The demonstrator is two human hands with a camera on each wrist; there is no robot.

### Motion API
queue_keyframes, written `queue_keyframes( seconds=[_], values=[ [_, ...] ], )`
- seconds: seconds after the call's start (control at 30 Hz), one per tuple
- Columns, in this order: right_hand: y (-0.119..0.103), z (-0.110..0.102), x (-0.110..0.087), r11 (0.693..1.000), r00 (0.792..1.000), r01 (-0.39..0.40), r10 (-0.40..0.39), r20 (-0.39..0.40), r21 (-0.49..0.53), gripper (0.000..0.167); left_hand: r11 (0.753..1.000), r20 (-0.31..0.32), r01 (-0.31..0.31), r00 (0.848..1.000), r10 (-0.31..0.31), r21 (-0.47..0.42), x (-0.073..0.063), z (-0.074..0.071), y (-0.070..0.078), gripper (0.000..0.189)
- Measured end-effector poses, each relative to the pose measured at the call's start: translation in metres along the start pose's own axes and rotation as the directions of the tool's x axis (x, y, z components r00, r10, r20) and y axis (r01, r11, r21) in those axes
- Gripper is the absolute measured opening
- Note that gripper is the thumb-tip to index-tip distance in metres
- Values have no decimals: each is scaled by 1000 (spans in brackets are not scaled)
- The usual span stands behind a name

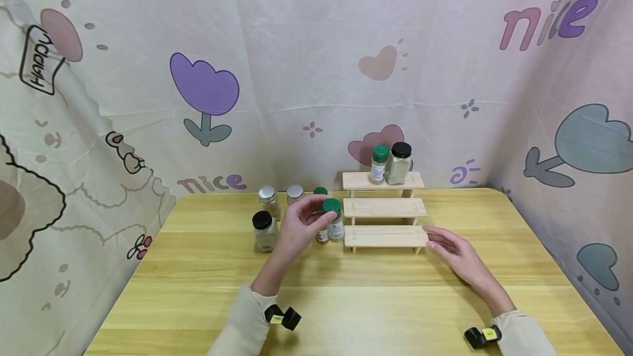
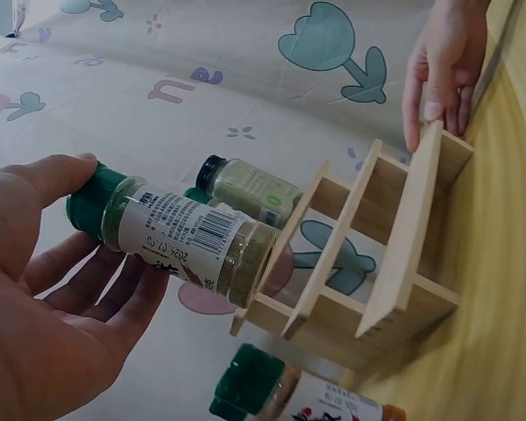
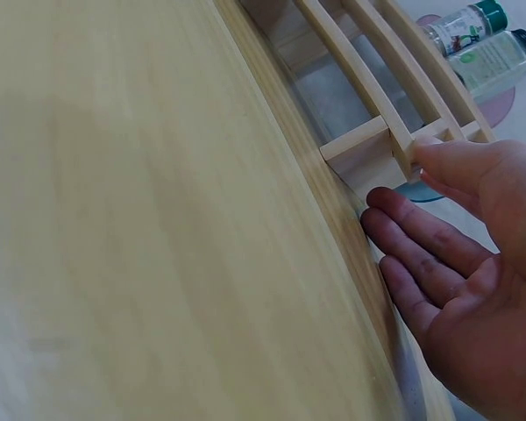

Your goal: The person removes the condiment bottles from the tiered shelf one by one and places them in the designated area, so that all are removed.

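Left grip [image 2: 57, 307] holding green-capped jar [image 2: 180, 228], right grip [image 2: 447, 66] touching three-tiered wooden shelf [image 2: 407, 232]

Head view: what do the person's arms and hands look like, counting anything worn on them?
The left hand and right hand wear no gloves. Plain, pale cream cloth covers the forearms: a left sleeve and a right sleeve. At each cuff sits a small, boxy black device, left and right, with a yellow label beside it. No cable shows.

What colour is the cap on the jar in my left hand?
The cap is green, showing best in the left wrist view.
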State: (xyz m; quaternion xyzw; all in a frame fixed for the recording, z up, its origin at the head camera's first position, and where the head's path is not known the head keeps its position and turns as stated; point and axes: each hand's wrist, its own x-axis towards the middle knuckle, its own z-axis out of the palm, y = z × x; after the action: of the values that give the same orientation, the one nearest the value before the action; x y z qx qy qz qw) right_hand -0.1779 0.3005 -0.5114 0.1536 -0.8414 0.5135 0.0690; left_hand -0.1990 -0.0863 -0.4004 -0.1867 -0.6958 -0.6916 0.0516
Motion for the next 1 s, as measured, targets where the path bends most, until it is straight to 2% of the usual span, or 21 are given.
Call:
queue_keyframes(
  seconds=[0.27,0.57,0.83,1.0],
  values=[
    [0,0,0,1000,1000,15,-15,5,1,40,1000,20,14,1000,-14,9,-13,-9,-7,33],
    [0,0,0,1000,1000,-8,8,2,-3,40,999,41,36,999,-35,-20,-28,-13,-16,33],
    [0,0,0,1000,1000,2,-2,7,-4,41,996,48,94,994,-93,-2,-41,-15,-25,33],
    [0,0,1,1000,1000,0,0,7,4,41,997,58,82,995,-83,9,-46,-17,-33,32]
  ],
)
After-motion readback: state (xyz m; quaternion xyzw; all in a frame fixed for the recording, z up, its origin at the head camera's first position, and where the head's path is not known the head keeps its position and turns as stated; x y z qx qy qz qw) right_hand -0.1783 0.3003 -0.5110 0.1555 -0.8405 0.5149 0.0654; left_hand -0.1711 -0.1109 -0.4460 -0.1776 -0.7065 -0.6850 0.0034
